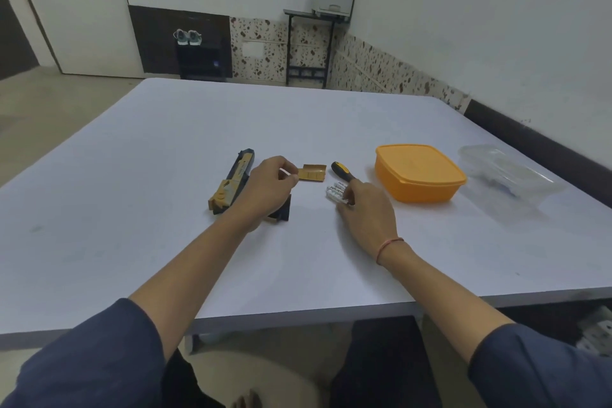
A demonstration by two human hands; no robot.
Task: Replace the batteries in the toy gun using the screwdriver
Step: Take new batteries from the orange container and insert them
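A gold and dark blue toy gun (231,182) lies on the white table (165,149), partly hidden by my left hand (268,187). That hand hovers over the gun's grip and pinches a small white object, likely a battery, between thumb and fingers. A gold battery cover (312,172) lies just right of it. A screwdriver (342,171) with a black and yellow handle lies further right. My right hand (366,208) rests on the table, fingertips touching several white batteries (336,193) beside the screwdriver.
An orange lidded box (419,172) stands right of the screwdriver. A clear plastic container (506,172) lies near the table's right edge. The table's front edge runs just below my forearms.
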